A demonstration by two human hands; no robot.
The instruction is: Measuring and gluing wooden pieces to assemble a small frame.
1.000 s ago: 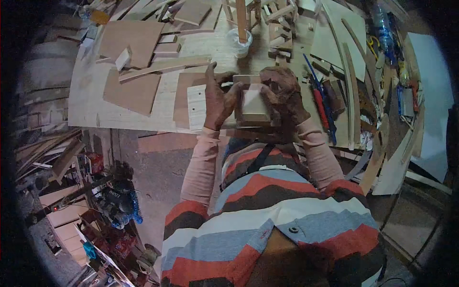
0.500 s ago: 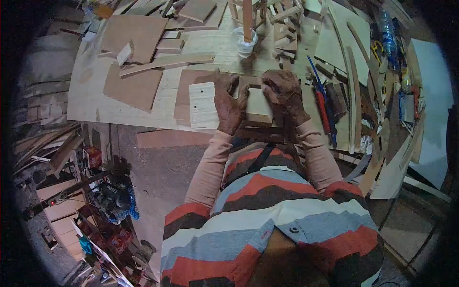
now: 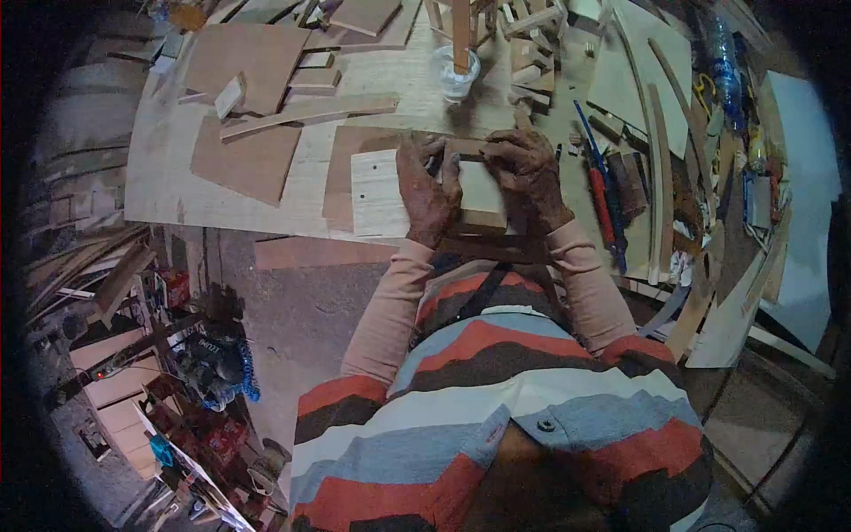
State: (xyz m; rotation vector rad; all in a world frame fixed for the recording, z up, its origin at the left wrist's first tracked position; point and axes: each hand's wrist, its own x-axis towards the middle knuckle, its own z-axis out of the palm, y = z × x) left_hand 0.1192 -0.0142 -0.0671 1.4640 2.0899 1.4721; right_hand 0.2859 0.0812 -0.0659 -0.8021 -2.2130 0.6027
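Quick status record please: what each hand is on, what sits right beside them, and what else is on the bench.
Left hand: left hand grips the left side of a small pale wooden block
Right hand: right hand grips the block's right and top edge
Block position: near the workbench front edge, close to the person's chest
Left of hands: pale plywood panel, lying flat
Behind hands: clear plastic cup with an upright wooden stick in it
Right of hands: red-handled tool, curved wood strips
Far left: brown board offcuts
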